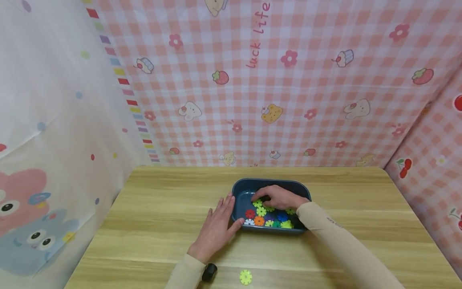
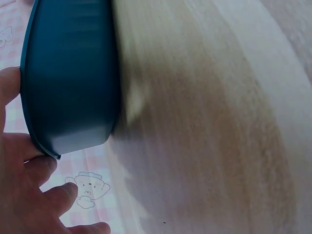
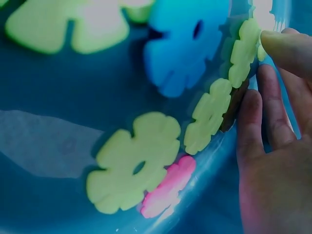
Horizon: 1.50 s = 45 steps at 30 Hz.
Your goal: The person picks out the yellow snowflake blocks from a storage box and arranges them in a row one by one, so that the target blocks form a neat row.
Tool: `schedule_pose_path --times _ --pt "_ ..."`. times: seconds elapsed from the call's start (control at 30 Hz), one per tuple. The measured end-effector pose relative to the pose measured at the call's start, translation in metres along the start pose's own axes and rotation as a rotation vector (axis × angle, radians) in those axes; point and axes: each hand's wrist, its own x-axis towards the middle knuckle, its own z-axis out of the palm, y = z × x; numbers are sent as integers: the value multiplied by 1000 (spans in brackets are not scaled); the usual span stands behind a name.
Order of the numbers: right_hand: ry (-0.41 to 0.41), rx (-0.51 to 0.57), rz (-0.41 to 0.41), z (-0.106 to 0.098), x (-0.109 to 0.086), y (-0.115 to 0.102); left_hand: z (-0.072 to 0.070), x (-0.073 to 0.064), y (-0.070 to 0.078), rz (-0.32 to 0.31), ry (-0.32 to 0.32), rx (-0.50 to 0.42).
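A dark blue rectangular bin stands on the table, holding several flower-shaped plastic discs. Inside it my right hand reaches down with bent fingers over a yellow-green disc. In the right wrist view, the thumb tip sits right at the edge of another yellow-green disc; whether it is pinched I cannot tell. My left hand rests against the bin's left end, fingers extended along the outside and thumb at the near corner. The left wrist view shows its fingertips at the bin's rim.
A single yellow-green disc lies on the wooden table near its front. Red, orange and blue discs lie in the bin. A patterned cloth hangs behind the table.
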Motion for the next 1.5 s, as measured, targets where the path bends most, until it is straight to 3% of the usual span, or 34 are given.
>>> schedule_pose_path --times 0.33,0.63,0.87,1.33,1.5 --pt "4 -50 -27 4 1 2 1 -1 -1 2 -1 9" --pt "21 -97 28 11 4 2 2 -2 -1 -2 -1 2" --pt "36 -127 18 13 4 -1 4 -3 -2 -5 -7 4" --pt "68 -53 20 -6 -4 -3 0 1 1 -18 -10 0" --pt "99 40 57 -16 -9 -9 0 1 0 -28 -19 -1"
